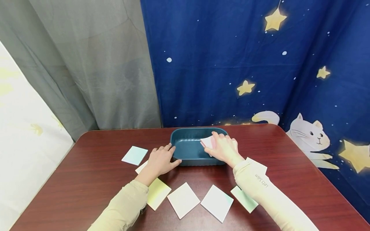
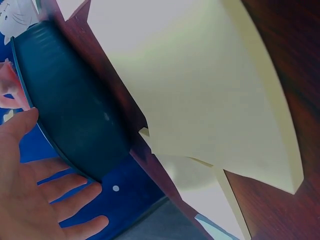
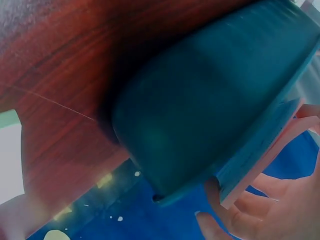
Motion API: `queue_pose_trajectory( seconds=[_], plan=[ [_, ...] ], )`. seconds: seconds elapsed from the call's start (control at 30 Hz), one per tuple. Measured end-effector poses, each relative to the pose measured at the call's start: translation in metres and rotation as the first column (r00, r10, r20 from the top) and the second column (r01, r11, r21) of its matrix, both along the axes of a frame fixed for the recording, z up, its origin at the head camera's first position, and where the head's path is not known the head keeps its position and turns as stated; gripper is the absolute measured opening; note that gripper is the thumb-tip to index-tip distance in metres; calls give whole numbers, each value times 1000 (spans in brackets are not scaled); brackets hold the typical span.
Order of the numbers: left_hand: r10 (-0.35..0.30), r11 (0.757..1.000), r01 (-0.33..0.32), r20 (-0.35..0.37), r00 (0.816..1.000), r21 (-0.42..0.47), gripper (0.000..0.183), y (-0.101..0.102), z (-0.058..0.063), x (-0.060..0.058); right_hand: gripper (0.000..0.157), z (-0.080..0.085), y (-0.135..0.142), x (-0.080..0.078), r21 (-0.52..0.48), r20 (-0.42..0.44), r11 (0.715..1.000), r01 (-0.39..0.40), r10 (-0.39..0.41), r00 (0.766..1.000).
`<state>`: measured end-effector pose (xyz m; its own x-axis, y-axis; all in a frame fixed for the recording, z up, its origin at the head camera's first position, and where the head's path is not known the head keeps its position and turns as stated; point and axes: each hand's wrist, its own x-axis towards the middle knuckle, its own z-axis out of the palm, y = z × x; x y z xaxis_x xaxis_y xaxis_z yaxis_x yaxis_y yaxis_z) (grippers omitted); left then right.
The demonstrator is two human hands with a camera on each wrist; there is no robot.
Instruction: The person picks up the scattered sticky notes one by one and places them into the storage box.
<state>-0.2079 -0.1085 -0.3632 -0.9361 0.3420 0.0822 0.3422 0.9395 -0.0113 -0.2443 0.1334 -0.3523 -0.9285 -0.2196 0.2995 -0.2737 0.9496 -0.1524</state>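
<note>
Curtained indoor space: grey drape (image 1: 115, 64), starry blue curtain (image 1: 214, 67), reddish-brown table (image 1: 86, 179).

Item 1: pink note pad (image 1: 208, 141). Its upper face is showing white passing into pink; its edge is running pink, and its other face is looking blue-green with fine dark marks. The pad is bowing slightly, being held at a tilt over the right half of the bin's opening. Whether it is touching the rim, I am not making out.

Item 2: dark teal bin (image 1: 199, 162). Oblong, open-topped, with rounded corners and a thin rim. It is standing upright on the reddish-brown tabletop (image 1: 101, 166), near the far edge, its long sides running left to right, its glossy interior catching light.
</note>
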Motion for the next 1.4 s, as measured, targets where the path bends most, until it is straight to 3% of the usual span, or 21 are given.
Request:
queue_pose_trajectory(
  seconds=[0.47, 1.2, 1.4],
  plan=[
    [-6, 1000, 6, -8, 1000, -3, 66, 0, -1, 2, 67, -24, -2, -1, 35, 47, 999, 14, -15, 999],
    [-10, 1000, 10, -15, 1000, 0, 66, 0, -2, 1, 69, -18, -1, -9, 80, 197, 995, 57, -71, 978],
    [-1, 1000, 1, -5, 1000, 4, 67, 1, 0, 0, 67, -15, 0, -8, 95, 171, 995, 29, -45, 984]
  ],
)
